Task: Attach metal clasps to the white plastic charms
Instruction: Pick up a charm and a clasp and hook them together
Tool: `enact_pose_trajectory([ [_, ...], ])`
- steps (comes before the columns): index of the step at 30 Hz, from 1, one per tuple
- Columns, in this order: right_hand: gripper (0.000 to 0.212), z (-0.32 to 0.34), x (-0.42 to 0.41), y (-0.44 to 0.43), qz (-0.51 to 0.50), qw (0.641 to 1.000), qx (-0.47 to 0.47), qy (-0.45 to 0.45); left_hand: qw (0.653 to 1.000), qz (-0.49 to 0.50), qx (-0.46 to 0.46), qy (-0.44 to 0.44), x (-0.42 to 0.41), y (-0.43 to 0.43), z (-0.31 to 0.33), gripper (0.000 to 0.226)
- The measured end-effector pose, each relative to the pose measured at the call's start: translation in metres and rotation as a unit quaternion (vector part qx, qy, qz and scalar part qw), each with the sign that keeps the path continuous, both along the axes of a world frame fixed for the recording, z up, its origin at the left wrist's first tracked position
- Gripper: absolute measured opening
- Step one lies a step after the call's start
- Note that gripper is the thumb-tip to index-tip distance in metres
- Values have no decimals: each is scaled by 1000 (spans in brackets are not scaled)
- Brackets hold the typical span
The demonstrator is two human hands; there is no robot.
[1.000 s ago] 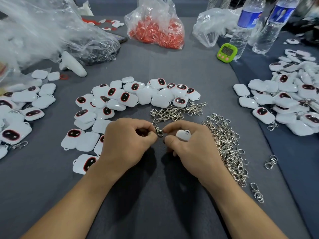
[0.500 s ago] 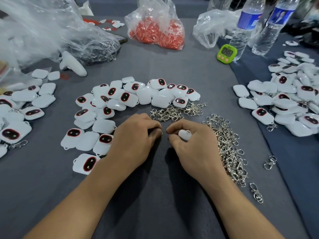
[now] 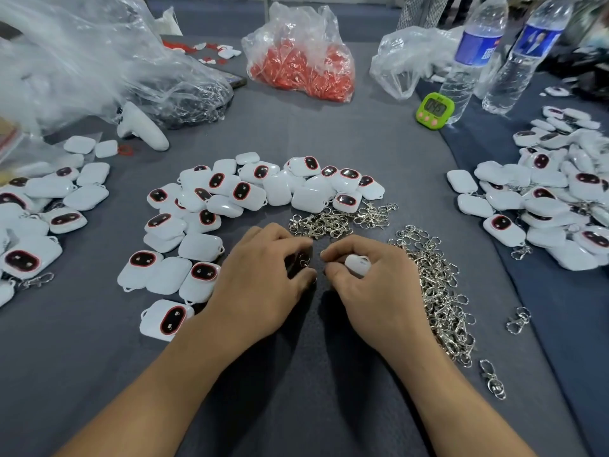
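both hands meet low over the grey tablecloth (image 3: 296, 407), knuckles up, their fingertips close together. the right hand (image 3: 379, 291) has its fingers curled round a white charm (image 3: 357, 263). only the charm's rounded end shows between forefinger and thumb, and the rest is hidden under the hand. the left hand (image 3: 260, 285) has thumb and forefinger closed in a pinch on a metal clasp (image 3: 305, 260), of which just a thin silver ring shows in the shadow under the fingers. the clasp sits just left of the charm's exposed end, across a narrow strip of cloth between the two hands. whether clasp and charm touch cannot be told

just beyond the fingertips lies a small heap of clasps (image 3: 329, 222). a long pile of clasps (image 3: 435, 291) runs close along the outer side of the right hand. an arc of loose charms (image 3: 250, 192), some face up with a dark red-rimmed oval, curves from beside the left wrist round to the small heap. more charms, some with clasps on, lie in a left pile (image 3: 43, 206) and a right pile (image 3: 543, 206). two stray clasps (image 3: 492, 379) lie apart on the right

at the back stand a green timer (image 3: 435, 107) and two water bottles (image 3: 474, 54), with a bag of red pieces (image 3: 303, 61), crumpled clear bags (image 3: 82, 61) and a white handle-shaped object (image 3: 145, 130)
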State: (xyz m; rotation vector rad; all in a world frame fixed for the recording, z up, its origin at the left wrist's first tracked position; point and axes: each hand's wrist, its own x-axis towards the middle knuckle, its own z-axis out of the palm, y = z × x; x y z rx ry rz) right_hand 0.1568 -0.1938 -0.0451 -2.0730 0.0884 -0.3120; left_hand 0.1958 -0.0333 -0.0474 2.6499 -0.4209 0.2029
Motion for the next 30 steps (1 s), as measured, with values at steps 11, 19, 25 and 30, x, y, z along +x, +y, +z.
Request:
enact_pose_trajectory([
  [11,23,2,-1,-2,5,1000,14,10,990,59,-129,20,-3,-2,-2,12],
  [19,24,3,-2,-3,5,1000,5,16,994,29,-78,71,7,5,3,15],
  [25,21,3,-3,-2,7,1000,12,21,981,48,-170,82,4,9,4,13],
  [30,14,3,-2,-3,13,999,27,32,936,-14,-338,100,-4,2,5,25],
])
